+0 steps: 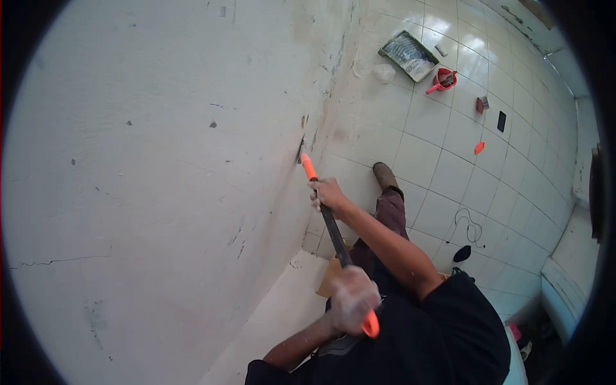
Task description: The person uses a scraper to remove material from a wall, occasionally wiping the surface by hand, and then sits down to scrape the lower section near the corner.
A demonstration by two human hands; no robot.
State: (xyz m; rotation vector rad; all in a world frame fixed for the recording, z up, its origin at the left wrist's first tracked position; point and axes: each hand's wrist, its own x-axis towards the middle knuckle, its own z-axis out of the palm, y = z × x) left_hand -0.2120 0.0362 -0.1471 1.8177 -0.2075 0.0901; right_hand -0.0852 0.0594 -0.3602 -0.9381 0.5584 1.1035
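A long-handled scraper (335,234), with a black shaft and orange ends, slants up toward the wall (160,192) on my left. Its thin dark blade touches or nearly touches the wall beside small chipped patches (303,120). My right hand (328,192), dusted white, is closed around the shaft just below the orange collar. Close to my body, my left hand (353,298) wraps around the lower end of the handle, slightly blurred and coated in white dust. The orange tip of the handle sticks out below it.
On the tiled floor (423,160) lie a roller tray (409,56), a red handled pot (444,80), a small brush-like item (482,104), a black phone-like object (502,121), an orange piece (479,148) and a loose cable (471,228). My boot (385,174) stands near the wall.
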